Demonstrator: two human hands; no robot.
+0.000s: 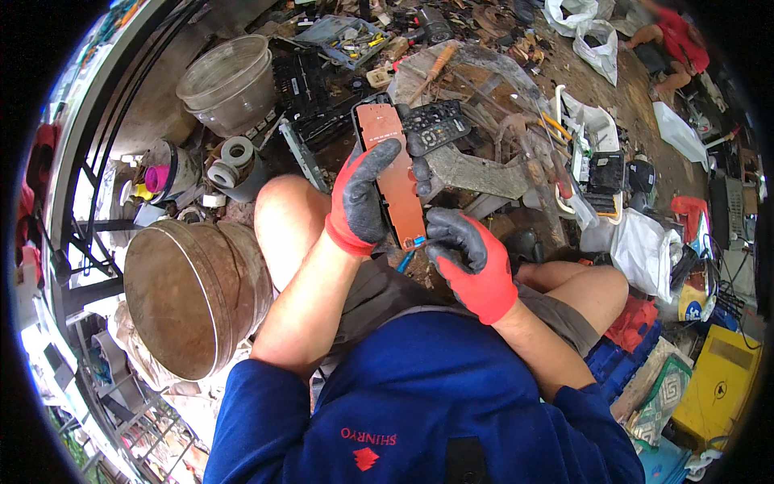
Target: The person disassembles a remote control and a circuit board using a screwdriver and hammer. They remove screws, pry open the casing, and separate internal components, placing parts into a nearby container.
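My left hand (360, 192), in a red glove with black palm and fingers, is closed around a long, narrow orange-brown circuit board (399, 187) with a dark casing along its edge. The board tilts slightly, its lower end toward me. At that end my right hand (474, 260), gloved alike, has thumb and fingers closed together beside a small blue piece (417, 241). Whether the fingers grip this piece is hard to make out. Just below the board shows a thin blue-teal thing (405, 262), mostly hidden. Beyond the board lies a black remote-control keypad (436, 127) with several buttons.
A worn grey slab (476, 172) and tools lie ahead of me. To the left are a large dirty bucket (173, 302) and a clear tub (230, 85). At right stand a white bin (592, 121) of parts, a white sack (641, 250) and a yellow case (720, 385). Another person (681, 40) is far right.
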